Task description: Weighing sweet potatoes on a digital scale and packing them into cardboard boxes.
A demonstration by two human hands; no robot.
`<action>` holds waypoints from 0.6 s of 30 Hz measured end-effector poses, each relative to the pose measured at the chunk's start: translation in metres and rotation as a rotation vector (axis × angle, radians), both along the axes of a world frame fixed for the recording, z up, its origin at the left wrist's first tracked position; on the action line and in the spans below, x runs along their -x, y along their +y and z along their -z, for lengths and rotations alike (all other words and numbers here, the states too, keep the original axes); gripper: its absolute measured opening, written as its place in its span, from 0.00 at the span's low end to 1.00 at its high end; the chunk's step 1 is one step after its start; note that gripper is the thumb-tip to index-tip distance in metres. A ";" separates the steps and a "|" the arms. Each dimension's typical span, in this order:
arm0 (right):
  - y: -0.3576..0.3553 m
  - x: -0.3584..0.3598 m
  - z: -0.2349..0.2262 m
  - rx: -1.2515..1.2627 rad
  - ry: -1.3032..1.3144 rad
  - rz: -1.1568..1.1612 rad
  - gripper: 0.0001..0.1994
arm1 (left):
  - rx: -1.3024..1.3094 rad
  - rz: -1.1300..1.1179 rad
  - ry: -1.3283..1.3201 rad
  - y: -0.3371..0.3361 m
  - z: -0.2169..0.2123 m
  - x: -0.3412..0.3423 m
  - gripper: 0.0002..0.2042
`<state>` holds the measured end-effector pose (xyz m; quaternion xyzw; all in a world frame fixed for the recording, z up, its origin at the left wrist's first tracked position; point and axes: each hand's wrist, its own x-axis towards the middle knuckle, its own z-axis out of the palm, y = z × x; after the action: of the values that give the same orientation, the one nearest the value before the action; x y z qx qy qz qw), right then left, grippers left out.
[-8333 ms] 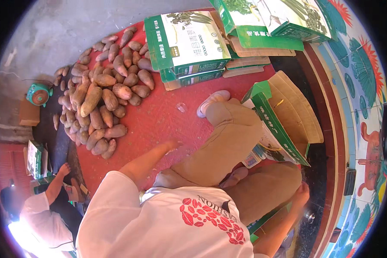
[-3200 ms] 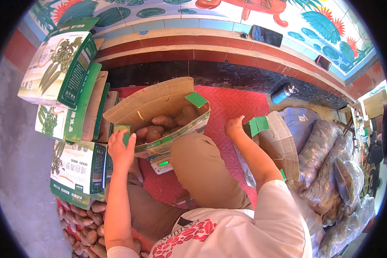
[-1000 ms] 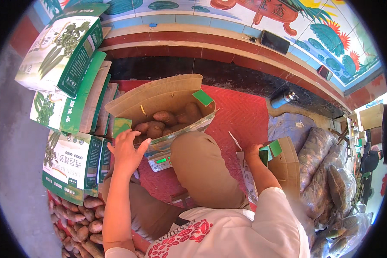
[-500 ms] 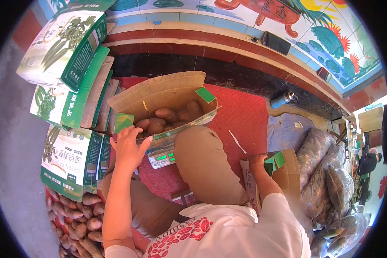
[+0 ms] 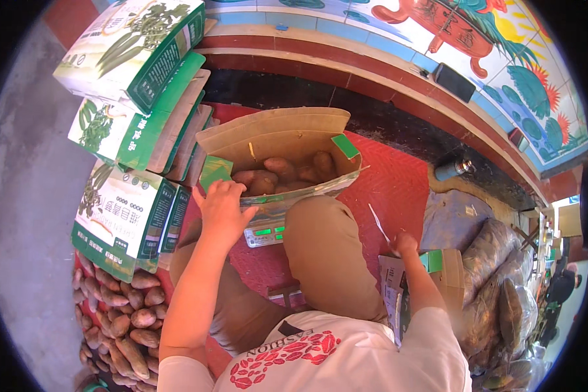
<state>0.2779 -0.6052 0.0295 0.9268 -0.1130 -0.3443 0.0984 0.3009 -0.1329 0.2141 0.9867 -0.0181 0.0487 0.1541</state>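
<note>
My left hand rests with spread fingers on the near left edge of an open cardboard box. Reddish-brown sweet potatoes lie inside the box. Under it is a scale with lit green displays, partly covered by the box. Off to the right, my right hand has closed fingers at the lower end of a thin white strip and appears to pinch it. Beside that forearm stands another open box with green flaps; its inside is mostly hidden.
Green-and-white cartons are stacked at my left, above a heap of sweet potatoes. Filled plastic bags line the right side. A flask stands by the wall ledge, which holds a dark flat object.
My right hand has come up out of the right-hand box to the white strip. My left hand stays at the box edge. The whole view has shifted, moving things rightward.
</note>
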 end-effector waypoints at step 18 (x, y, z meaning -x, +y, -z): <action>0.293 -0.216 -0.166 -0.441 -0.810 -0.607 0.14 | -0.143 0.068 -0.072 0.004 0.002 -0.016 0.09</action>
<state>0.4935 -0.3122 0.1955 0.9748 0.2052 0.0683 -0.0546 0.3165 -0.1293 0.2118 0.9916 -0.0607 0.0773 0.0840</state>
